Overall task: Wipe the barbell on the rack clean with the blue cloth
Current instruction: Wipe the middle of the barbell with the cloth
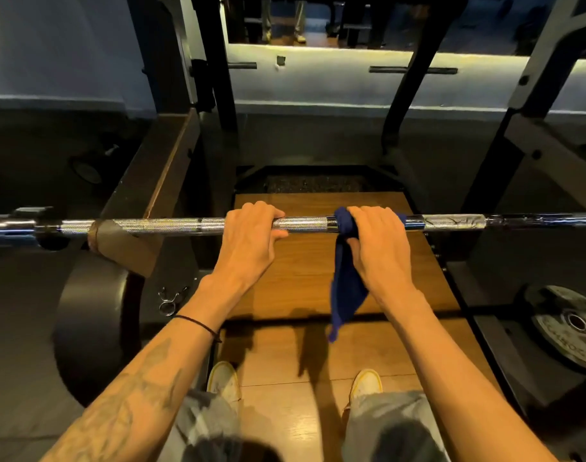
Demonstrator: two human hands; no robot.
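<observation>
With the barbell (305,224) lying across the rack, the left hand (251,235) wrapped bare around it and the right hand (375,238) clamping the blue cloth (346,278) onto it at three o'clock, the cloth's loose tail could slip free and leave metal unwiped.

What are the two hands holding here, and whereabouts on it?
The left hand grips the bare barbell near its middle; the right hand clamps the blue cloth around the shaft beside it.

The steel barbell (305,224) lies level across the rack; the dark blue cloth (346,281) wraps its smooth section, its tail hanging below the bar.
</observation>
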